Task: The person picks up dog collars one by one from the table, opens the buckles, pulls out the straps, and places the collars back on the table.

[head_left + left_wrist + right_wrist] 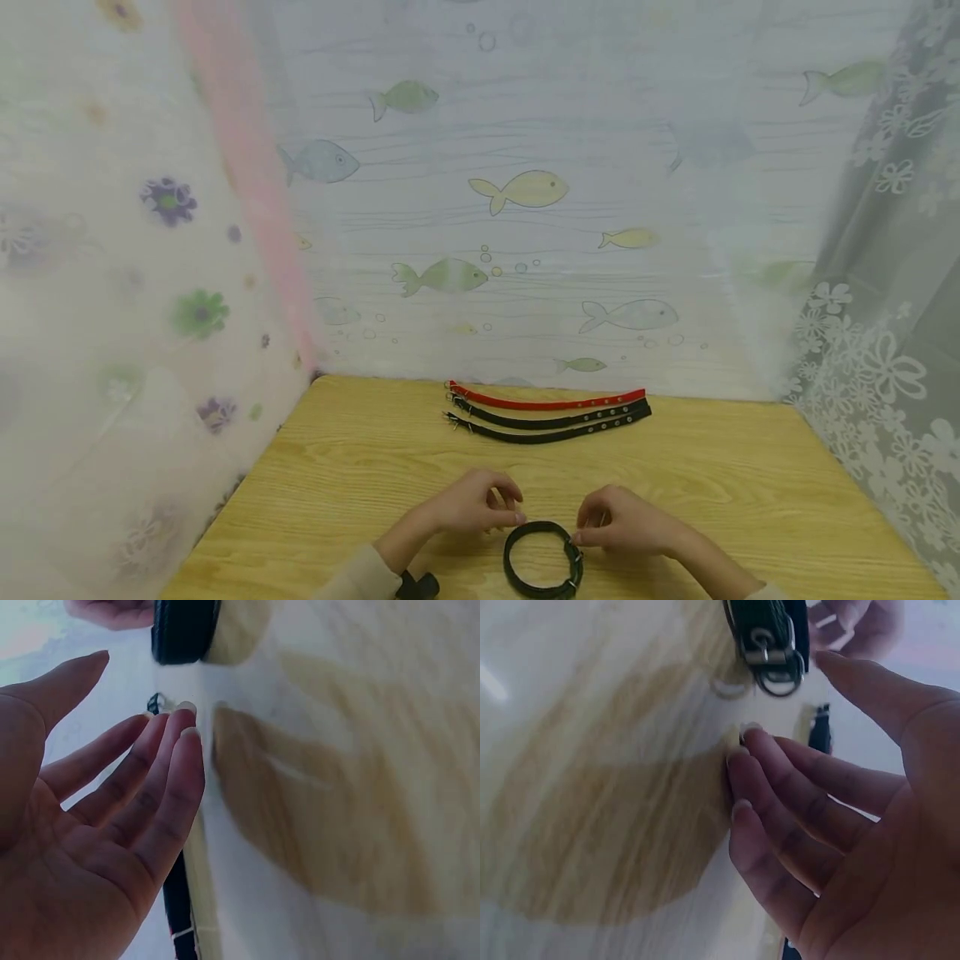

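Note:
A dark collar [507, 560], buckled into a ring, lies on the wooden table close to the person. Just beyond its upper left edge is the left hand [474, 502], fingers bent loosely and thumb apart from them; the left wrist view has nothing in its grasp. On the other side, the right hand [626, 521] has its thumb tip very near the collar's buckle side; whether it touches cannot be told. In the right wrist view the metal buckle and D-ring [769, 664] sit above the loosely bent fingers, which hold nothing.
Toward the back of the table, a red collar [525, 406] and two black collars [525, 424] lie stretched side by side, buckles to the left. Behind stands a fish-print curtain [525, 250]. A black device [418, 587] is at the left wrist.

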A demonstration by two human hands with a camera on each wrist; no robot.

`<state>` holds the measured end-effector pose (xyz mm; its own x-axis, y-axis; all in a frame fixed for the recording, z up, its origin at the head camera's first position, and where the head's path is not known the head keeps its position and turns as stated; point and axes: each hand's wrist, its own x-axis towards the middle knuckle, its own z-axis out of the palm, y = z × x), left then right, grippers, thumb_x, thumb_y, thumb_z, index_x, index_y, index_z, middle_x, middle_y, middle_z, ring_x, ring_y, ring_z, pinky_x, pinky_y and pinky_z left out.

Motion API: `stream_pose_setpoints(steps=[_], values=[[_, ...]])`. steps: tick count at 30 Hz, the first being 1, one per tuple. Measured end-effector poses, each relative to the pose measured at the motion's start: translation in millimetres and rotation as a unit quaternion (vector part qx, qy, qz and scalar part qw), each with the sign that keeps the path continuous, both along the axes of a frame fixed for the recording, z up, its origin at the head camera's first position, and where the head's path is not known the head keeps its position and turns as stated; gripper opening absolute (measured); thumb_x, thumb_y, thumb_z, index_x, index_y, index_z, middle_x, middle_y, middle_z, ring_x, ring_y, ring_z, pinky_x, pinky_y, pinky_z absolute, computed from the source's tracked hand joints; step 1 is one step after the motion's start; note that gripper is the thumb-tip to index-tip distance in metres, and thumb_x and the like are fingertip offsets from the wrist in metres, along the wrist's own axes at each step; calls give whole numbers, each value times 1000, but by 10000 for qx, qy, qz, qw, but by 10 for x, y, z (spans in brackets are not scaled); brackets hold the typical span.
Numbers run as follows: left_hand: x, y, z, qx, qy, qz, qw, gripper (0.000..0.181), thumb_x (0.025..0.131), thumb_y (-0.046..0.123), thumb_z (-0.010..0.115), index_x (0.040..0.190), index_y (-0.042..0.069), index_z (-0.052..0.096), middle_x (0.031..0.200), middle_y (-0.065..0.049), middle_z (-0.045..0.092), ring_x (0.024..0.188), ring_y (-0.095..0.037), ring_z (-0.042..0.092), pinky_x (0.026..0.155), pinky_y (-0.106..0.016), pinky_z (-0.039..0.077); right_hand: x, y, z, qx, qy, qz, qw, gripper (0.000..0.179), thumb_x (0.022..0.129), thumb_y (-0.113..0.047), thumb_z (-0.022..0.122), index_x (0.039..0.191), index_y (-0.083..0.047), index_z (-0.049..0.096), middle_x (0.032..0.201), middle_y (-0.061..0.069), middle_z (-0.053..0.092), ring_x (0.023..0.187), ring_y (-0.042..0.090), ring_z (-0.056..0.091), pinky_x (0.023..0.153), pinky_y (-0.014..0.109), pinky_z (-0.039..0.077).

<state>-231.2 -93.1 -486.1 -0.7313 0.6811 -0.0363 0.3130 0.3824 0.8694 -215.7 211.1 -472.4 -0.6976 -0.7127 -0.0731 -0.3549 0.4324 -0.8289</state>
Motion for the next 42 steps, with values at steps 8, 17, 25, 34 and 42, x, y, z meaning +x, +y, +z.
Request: stream_pose_setpoints(steps=[8, 17, 25, 34, 42], values=[[19, 105, -55, -17, 30, -96, 9999, 13, 92, 15, 79, 100, 6, 76, 84, 8, 68, 62, -4, 63, 55, -21, 53, 59, -86, -13, 175, 46, -149, 9997, 14, 94, -22, 75, 88, -10, 75, 78, -4, 70, 64, 6, 62, 60, 25, 52], [43, 145, -60, -170, 487, -176, 9985, 5, 92, 9, 78, 86, 8, 78, 83, 11, 70, 66, 1, 63, 62, -19, 53, 65, -113, -70, 8, 39, -160, 9999, 16, 96, -19, 73, 84, -8, 77, 71, -4, 69, 58, 2, 58, 55, 22, 48], [24, 104, 35, 57, 746, 346, 9966, 6, 95, 4, 73, 91, 1, 77, 79, 4, 71, 58, -3, 64, 54, -21, 54, 37, -149, -20, -146, -45, -413, 9990, 20, 99, -19, 68, 91, -3, 76, 72, 1, 71, 59, 5, 59, 52, 22, 49], [-5, 55, 222, 981, 858, 1039, 9860, 14, 98, 11, 71, 106, -1, 73, 90, -11, 73, 64, -14, 71, 62, -40, 61, -78, -180, 282, -664, 627, -1059, 9902, 25, 104, -20, 62, 112, 2, 70, 76, 7, 67, 59, 22, 62, 52, 41, 55], [-68, 24, 347, 1110, 378, 859, 9894, 29, 102, 21, 67, 126, 5, 69, 112, -9, 69, 65, -29, 70, 67, -55, 58, -155, -196, 472, -540, 1126, -882, 9882, 30, 105, -22, 62, 124, 0, 69, 94, 4, 71, 73, 13, 65, 57, 28, 53]])
